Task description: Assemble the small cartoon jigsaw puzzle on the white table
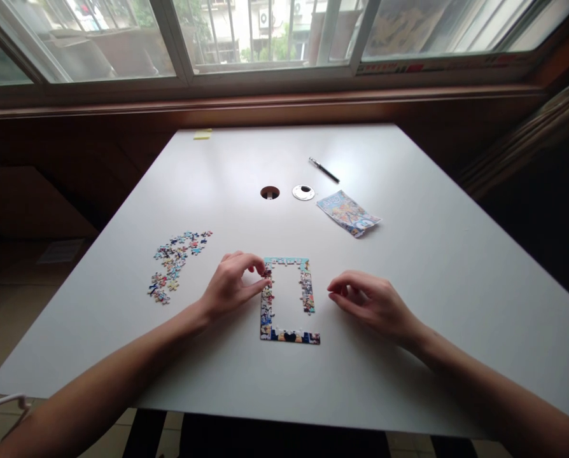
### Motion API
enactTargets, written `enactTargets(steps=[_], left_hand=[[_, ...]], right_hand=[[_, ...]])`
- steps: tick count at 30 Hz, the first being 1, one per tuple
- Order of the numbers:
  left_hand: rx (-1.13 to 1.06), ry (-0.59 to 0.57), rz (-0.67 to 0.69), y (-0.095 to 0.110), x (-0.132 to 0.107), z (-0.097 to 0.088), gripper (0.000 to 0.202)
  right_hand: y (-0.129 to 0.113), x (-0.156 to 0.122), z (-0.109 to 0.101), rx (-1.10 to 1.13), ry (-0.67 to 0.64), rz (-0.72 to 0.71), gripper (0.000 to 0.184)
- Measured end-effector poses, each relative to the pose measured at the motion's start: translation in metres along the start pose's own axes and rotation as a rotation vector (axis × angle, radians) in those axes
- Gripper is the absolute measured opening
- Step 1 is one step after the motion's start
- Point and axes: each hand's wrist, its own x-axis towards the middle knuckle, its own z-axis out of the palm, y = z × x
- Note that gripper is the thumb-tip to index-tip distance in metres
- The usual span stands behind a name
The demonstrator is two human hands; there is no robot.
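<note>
A jigsaw puzzle border [266, 312] lies flat on the white table, its middle bare, with a gap at the lower right between the right side and the bottom row. On its upper left side rests my left hand [234, 280], thumb and index finger bent around the pieces there. My right hand [368, 299] hovers or rests just right of the border, apart from it. Its fingers are curled, thumb and index tips close together, and no piece shows between them. Loose puzzle pieces [174, 264] lie in a heap left of my left hand.
Beyond the border lie a creased picture sheet [346, 213], a black pen [323, 170] and a round silver cover [303, 192]. A round cable hole [270, 192] opens in the table [237, 216]. A yellow sticky note [202, 134] is at the far edge, below the window.
</note>
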Motion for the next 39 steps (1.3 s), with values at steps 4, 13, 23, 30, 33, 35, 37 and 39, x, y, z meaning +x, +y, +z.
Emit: enactTargets(steps=[4,13,23,30,33,35,37,39], left_hand=[[0.072,0.03,-0.031,-0.006,0.0,-0.001,0.012],[0.169,0.097,-0.094,-0.016,0.0,-0.003,0.004],[0.097,0.132,-0.096,-0.016,-0.001,-0.002,0.003],[0.025,0.149,-0.087,-0.02,-0.001,-0.001,0.008],[0.015,0.135,-0.077,-0.02,-0.001,0.0,0.01],[0.092,0.109,-0.072,-0.017,-0.002,-0.001,0.008],[0.273,0.081,-0.113,-0.013,-0.002,-0.005,0.006],[0.5,0.044,-0.201,-0.008,-0.004,-0.009,0.011]], right_hand=[[0.006,0.002,-0.003,-0.015,-0.004,0.028,0.007],[0.013,0.003,-0.004,-0.04,-0.021,0.065,0.011],[0.016,0.004,-0.004,-0.056,-0.02,0.071,0.013],[0.012,0.004,-0.005,-0.079,-0.025,0.058,0.015],[0.01,0.005,-0.006,-0.086,-0.022,0.055,0.014],[0.009,0.005,-0.006,-0.085,-0.019,0.052,0.014],[0.009,0.005,-0.006,-0.079,-0.02,0.051,0.013],[0.01,0.004,-0.006,-0.074,-0.02,0.052,0.013]])
